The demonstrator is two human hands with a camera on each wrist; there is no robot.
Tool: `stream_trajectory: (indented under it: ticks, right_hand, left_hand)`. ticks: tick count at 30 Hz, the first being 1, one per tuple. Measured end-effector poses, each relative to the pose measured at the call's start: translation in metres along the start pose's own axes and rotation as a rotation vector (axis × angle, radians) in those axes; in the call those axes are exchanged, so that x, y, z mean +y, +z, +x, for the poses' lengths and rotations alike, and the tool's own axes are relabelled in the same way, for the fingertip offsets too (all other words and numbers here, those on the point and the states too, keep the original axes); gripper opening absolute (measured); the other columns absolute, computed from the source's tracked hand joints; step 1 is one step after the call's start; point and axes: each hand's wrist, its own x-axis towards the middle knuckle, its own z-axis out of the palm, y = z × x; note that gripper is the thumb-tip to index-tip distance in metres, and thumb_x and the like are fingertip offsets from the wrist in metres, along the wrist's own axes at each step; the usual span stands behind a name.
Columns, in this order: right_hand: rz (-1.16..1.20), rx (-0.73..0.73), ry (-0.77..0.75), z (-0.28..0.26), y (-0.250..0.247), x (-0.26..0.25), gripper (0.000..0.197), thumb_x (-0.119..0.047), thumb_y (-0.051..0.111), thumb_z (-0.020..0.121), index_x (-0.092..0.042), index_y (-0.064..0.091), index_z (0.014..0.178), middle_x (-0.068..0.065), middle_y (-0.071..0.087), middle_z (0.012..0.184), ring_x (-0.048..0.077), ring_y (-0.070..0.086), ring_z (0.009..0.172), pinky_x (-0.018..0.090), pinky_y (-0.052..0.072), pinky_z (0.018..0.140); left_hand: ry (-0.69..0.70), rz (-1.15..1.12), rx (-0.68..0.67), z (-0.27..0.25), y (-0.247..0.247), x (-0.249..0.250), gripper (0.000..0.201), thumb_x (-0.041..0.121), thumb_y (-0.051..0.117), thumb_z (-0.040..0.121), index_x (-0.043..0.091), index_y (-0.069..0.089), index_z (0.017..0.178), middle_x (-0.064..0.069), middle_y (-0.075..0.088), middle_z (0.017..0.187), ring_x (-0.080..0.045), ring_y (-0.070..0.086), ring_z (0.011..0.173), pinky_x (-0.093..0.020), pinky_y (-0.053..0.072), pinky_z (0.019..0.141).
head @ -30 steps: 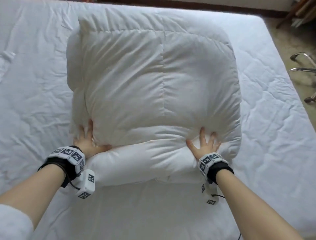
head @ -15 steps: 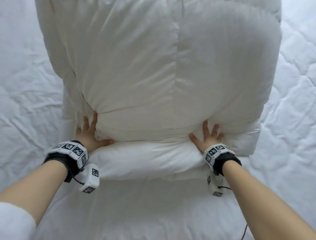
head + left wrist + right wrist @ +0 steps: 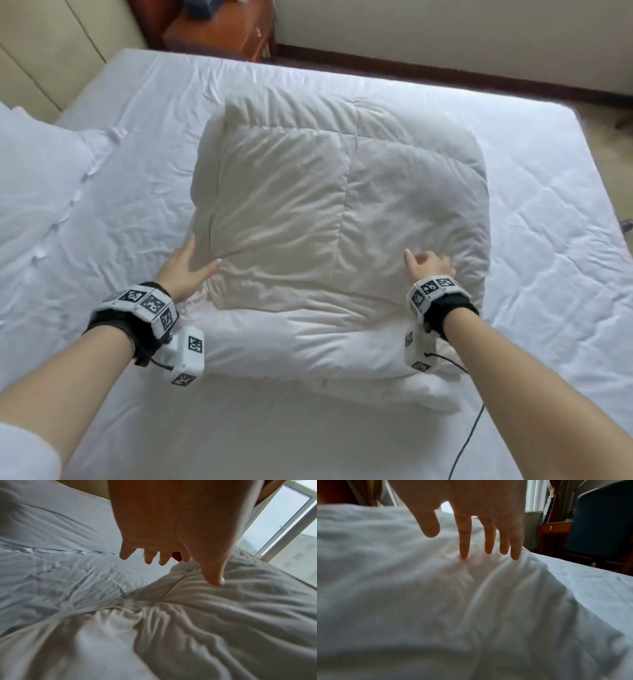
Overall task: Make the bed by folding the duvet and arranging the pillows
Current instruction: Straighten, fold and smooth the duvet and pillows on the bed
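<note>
While both hands [image 3: 185,269] lie flat, fingers [image 3: 464,545] touch the duvet [image 3: 308,212]

Hidden, cropped and blurred parts

The puffy cream folded duvet [image 3: 471,608] is smeared with blur in the right wrist view; the plump white pillow [image 3: 37,164] runs off the head view's left edge.

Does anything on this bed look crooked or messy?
Yes. The folded cream duvet is uneven: a lower white layer sticks out at the near right corner. The white bedsheet is wrinkled on the left.
</note>
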Motion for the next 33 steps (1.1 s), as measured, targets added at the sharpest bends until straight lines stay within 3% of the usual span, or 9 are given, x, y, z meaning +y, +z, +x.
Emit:
stream_trajectory:
  ticks: [4,8,10,13,16,20,24,30,33]
  right_hand:
    - [-0.02,0.089,-0.159,0.018,-0.03,-0.039,0.06,-0.051,0.051,0.087,-0.022,0.04,0.138,0.014,0.028,0.148,0.033,0.026,0.137,0.044,0.025,0.111]
    - [-0.062,0.097,-0.183,0.04,-0.048,-0.064,0.068,-0.055,0.049,0.086,-0.028,0.028,0.145,0.012,0.019,0.153,0.032,0.016,0.141,0.048,0.02,0.114]
    - [-0.065,0.075,-0.17,0.055,-0.056,-0.075,0.074,-0.059,0.05,0.084,-0.033,0.022,0.146,0.01,0.01,0.156,0.033,0.008,0.144,0.053,0.017,0.115]
    - [-0.097,0.074,-0.127,0.089,-0.071,-0.092,0.083,-0.066,0.052,0.079,-0.04,0.013,0.147,0.004,-0.003,0.159,0.033,-0.006,0.145,0.061,0.009,0.113]
    - [-0.151,0.023,-0.092,0.143,-0.078,-0.112,0.095,-0.076,0.05,0.071,-0.047,-0.002,0.145,-0.001,-0.016,0.158,0.037,-0.019,0.143,0.068,0.005,0.11]
    - [-0.228,-0.044,-0.016,0.224,-0.049,-0.136,0.095,-0.086,0.037,0.067,-0.051,-0.012,0.141,0.0,-0.02,0.157,0.041,-0.022,0.14,0.069,0.003,0.108]
    - [-0.326,-0.12,0.04,0.288,0.008,-0.152,0.093,-0.088,0.028,0.067,-0.051,-0.013,0.142,0.0,-0.02,0.157,0.043,-0.019,0.141,0.067,0.002,0.11]
    - [-0.408,-0.229,0.088,0.314,0.056,-0.15,0.09,-0.088,0.026,0.068,-0.05,-0.011,0.142,-0.002,-0.017,0.157,0.043,-0.014,0.142,0.066,0.005,0.111]
    - [-0.448,-0.228,0.088,0.306,0.056,-0.15,0.089,-0.085,0.027,0.071,-0.048,-0.008,0.144,0.002,-0.012,0.158,0.044,-0.01,0.142,0.06,0.003,0.114]
  left_hand:
    - [0.05,-0.114,0.067,0.011,-0.015,0.034,0.083,0.043,0.055,0.088,0.017,0.008,0.151,-0.007,0.012,0.159,-0.019,0.015,0.147,-0.036,0.014,0.121]
    - [0.05,-0.064,0.072,0.036,-0.018,0.062,0.083,0.047,0.057,0.086,0.024,0.01,0.151,-0.01,0.012,0.159,-0.022,0.013,0.147,-0.038,0.015,0.12]
    - [0.021,0.0,0.08,0.055,-0.021,0.085,0.085,0.055,0.056,0.083,0.033,0.008,0.15,-0.012,0.005,0.159,-0.026,0.006,0.148,-0.046,0.013,0.12]
    - [-0.004,0.102,0.173,0.101,-0.022,0.134,0.091,0.069,0.05,0.078,0.043,-0.004,0.147,-0.003,-0.009,0.16,-0.031,-0.003,0.148,-0.064,0.01,0.113]
    - [-0.022,0.099,0.24,0.161,-0.011,0.167,0.099,0.081,0.045,0.068,0.051,-0.017,0.14,-0.001,-0.023,0.157,-0.036,-0.013,0.145,-0.071,0.007,0.108]
    - [-0.091,0.08,0.105,0.253,0.021,0.168,0.097,0.08,0.045,0.069,0.052,-0.014,0.141,-0.008,-0.027,0.155,-0.047,-0.018,0.141,-0.064,-0.001,0.113]
    - [-0.149,0.067,-0.012,0.314,0.048,0.157,0.093,0.074,0.047,0.075,0.048,-0.01,0.144,-0.011,-0.025,0.156,-0.047,-0.017,0.141,-0.055,-0.006,0.116]
    - [-0.19,0.129,-0.132,0.347,0.07,0.13,0.103,0.085,0.039,0.061,0.048,-0.01,0.144,-0.016,-0.02,0.156,-0.044,-0.011,0.144,-0.049,-0.004,0.117]
    - [-0.2,0.155,-0.161,0.344,0.069,0.127,0.1,0.085,0.039,0.066,0.048,-0.011,0.143,-0.015,-0.018,0.157,-0.044,-0.01,0.144,-0.05,-0.004,0.117]
